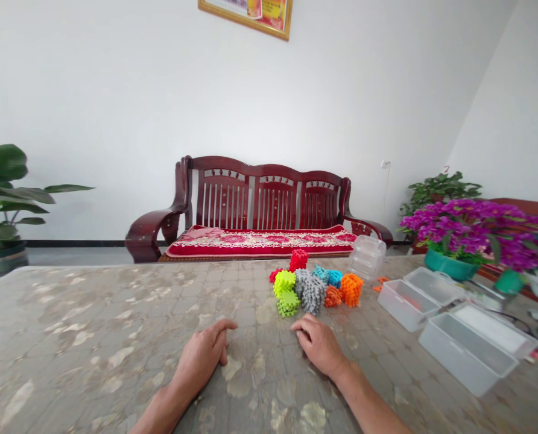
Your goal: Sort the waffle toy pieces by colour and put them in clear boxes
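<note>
My left hand (205, 348) rests on the patterned tabletop, index finger stretched to the right and thumb apart, with nothing in it. Across a short gap, my right hand (319, 345) lies palm down with loosely bent fingers; nothing shows in it. Just beyond the right hand sits a cluster of toothed plastic building pieces: grey pieces (313, 294), lime green pieces (287, 302), a red block (298, 260), blue pieces (334, 278) and an orange block (351, 290). The grey and green pieces are nearest to the right fingertips, apart from them.
Two open clear plastic boxes, a smaller one (405, 307) and a larger one (468, 355), stand at the right. Behind the blocks is a clear stacked container (367, 257). Purple flowers (468, 226) stand in teal pots. A wooden bench (275, 196) is beyond the table (115, 319).
</note>
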A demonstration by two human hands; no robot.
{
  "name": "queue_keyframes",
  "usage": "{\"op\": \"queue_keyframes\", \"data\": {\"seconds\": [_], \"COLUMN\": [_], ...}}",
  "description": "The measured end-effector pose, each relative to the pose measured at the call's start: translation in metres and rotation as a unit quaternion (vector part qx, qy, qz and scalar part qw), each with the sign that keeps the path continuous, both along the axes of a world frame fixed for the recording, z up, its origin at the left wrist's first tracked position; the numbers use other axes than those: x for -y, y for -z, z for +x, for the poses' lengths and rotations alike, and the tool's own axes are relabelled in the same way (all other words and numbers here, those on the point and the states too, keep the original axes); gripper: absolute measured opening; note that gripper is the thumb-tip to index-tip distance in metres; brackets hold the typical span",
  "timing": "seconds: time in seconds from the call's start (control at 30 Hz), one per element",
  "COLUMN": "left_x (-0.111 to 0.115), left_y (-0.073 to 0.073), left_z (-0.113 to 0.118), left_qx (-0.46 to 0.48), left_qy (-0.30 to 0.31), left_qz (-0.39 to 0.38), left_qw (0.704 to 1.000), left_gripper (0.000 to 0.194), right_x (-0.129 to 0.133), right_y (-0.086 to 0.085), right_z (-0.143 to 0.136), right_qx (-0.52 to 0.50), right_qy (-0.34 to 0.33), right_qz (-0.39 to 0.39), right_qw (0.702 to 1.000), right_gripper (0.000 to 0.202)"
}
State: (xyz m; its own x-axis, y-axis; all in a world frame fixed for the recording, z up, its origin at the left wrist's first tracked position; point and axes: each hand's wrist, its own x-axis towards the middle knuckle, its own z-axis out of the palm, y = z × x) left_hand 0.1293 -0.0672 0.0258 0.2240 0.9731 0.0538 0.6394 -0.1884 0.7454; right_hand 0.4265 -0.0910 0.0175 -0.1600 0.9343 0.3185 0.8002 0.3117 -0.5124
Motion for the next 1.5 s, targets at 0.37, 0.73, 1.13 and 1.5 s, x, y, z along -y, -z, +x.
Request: {"op": "queue_keyframes", "data": {"seconds": [0.37, 0.73, 1.13, 1.5], "left_x": [0.001, -0.006, 0.000, -0.004], "left_y": [-0.003, 0.011, 0.002, 0.015], "left_z": [0.001, -0.002, 0.001, 0.000], "left_qx": [-0.006, -0.036, -0.145, -0.204], "left_qy": [0.001, 0.009, -0.006, -0.007], "left_qz": [-0.001, 0.114, 0.118, 0.169], "left_qw": [1.000, 0.993, 0.982, 0.964], "left_gripper": [0.047, 0.030, 0.038, 0.037], "right_x": [-0.001, 0.001, 0.001, 0.001], "right_y": [0.001, -0.001, -0.001, 0.000], "right_z": [0.000, -0.001, -0.001, 0.000], "right_qx": [0.001, -0.007, -0.007, 0.003], "right_qy": [-0.001, 0.001, 0.002, -0.003], "right_qz": [-0.002, 0.004, 0.002, 0.009], "right_qw": [1.000, 1.000, 1.000, 1.000], "right_gripper": [0.028, 0.027, 0.027, 0.026]}}
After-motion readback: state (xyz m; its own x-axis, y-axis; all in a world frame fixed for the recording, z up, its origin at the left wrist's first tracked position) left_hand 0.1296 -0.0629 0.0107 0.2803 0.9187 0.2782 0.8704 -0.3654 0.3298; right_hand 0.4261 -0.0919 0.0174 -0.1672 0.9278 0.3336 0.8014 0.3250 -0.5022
